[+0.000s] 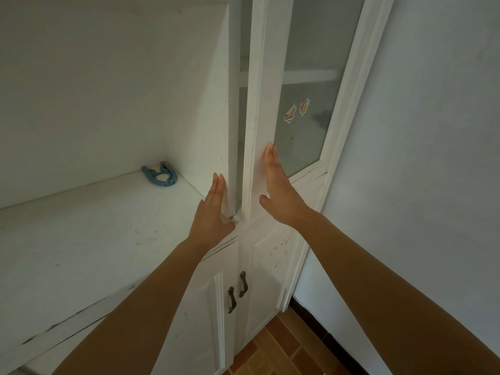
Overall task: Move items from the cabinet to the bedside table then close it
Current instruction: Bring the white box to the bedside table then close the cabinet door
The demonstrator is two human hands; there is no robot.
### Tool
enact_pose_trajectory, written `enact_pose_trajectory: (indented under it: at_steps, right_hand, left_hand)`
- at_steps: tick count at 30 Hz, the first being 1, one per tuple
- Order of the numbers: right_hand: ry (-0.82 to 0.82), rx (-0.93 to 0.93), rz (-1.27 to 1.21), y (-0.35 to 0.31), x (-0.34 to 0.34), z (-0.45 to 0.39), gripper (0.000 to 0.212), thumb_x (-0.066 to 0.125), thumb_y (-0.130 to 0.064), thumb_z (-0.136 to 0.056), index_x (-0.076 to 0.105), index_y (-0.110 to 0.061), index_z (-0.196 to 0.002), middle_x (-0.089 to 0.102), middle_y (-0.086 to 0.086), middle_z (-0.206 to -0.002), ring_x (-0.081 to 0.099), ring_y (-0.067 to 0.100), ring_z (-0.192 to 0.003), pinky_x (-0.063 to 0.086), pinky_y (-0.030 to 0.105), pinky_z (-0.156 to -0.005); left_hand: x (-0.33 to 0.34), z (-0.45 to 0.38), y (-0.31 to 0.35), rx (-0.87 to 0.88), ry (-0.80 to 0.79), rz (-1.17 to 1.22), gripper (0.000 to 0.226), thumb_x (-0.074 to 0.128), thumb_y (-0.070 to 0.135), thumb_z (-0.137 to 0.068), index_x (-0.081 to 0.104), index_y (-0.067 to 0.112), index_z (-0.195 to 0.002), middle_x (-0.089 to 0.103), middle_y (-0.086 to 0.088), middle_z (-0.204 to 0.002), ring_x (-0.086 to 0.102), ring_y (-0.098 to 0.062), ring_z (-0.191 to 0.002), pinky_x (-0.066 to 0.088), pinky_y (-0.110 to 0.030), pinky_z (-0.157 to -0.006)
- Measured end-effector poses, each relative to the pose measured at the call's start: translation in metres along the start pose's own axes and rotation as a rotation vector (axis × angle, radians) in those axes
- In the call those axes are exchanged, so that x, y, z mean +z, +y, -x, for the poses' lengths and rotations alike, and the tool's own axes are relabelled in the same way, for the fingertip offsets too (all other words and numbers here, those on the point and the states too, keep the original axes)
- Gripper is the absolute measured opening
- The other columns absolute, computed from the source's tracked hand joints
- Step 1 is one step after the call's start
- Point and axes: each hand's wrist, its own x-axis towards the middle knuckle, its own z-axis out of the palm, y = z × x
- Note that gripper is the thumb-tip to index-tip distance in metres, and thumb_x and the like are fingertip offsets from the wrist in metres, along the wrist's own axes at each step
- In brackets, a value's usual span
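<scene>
A tall white cabinet stands before me with two glass-panelled upper doors. My right hand lies flat, fingers together, against the frame of the right door. My left hand rests flat against the left door, seen almost edge-on, with its thumb near a small white knob. A narrow gap still shows between the two doors. Neither hand holds anything. Behind the frosted glass I make out only a shelf and two small stickers.
Left of the cabinet is a white counter in a recess, with a blue clip-like object in its back corner. Below are two lower doors with dark metal handles. A plain wall is on the right, brown tiled floor beneath.
</scene>
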Motion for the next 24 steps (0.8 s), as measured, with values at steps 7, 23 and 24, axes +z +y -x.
enact_pose_trajectory:
  at_steps: [7,23,24]
  right_hand:
    - [0.021,0.015,0.028,0.001,0.003,-0.003,0.098,0.057,0.003,-0.085,-0.018,-0.019,-0.143,-0.014,-0.001,-0.156,-0.002,0.024,-0.145,0.021,0.035,-0.113]
    - [0.003,0.004,0.136,-0.004,0.005,-0.016,0.101,0.059,0.003,-0.082,-0.019,-0.017,-0.143,-0.016,0.004,-0.155,-0.005,0.029,-0.144,0.031,0.038,-0.112]
    - [-0.006,0.006,0.137,-0.005,0.006,-0.018,0.102,0.059,0.004,-0.082,-0.02,-0.017,-0.143,-0.017,0.004,-0.155,-0.005,0.029,-0.144,0.033,0.039,-0.111]
  left_hand:
    - [0.003,0.0,-0.003,0.041,0.022,0.007,0.111,0.074,0.026,-0.074,-0.018,0.029,-0.135,-0.01,0.0,-0.156,0.002,-0.019,-0.145,0.024,-0.054,-0.113]
    - [0.005,-0.001,0.005,0.026,-0.004,0.018,0.119,0.078,0.033,-0.068,-0.023,0.031,-0.13,-0.017,0.001,-0.154,-0.009,-0.012,-0.142,0.017,-0.047,-0.118]
    - [0.004,0.0,0.006,0.019,-0.007,0.008,0.119,0.078,0.031,-0.068,-0.023,0.028,-0.131,-0.018,0.001,-0.154,-0.009,-0.012,-0.142,0.017,-0.047,-0.118]
